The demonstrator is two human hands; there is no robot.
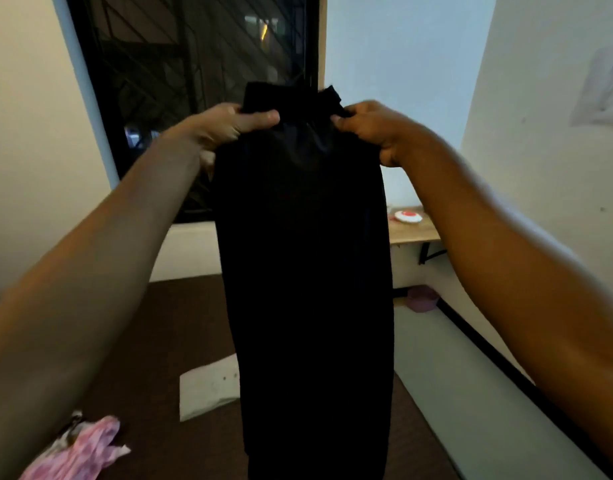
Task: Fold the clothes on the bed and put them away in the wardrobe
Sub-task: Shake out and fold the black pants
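we grip the black garment at its top corners, left hand at 11 o'clock, right hand at 1, both clenched, letting it hang straight above the bed for folding.

No legible text, label, brand, number or sign is found anywhere in the head view. The pale sheet of paper fixed to the right-hand white wall bears only a faint, blurred marking that cannot be read as lettering, and the round white object with a red centre on the small wooden wall shelf shows no readable characters. The long black fabric garment held up in the middle presents a plain dark surface with no visible tag or print.
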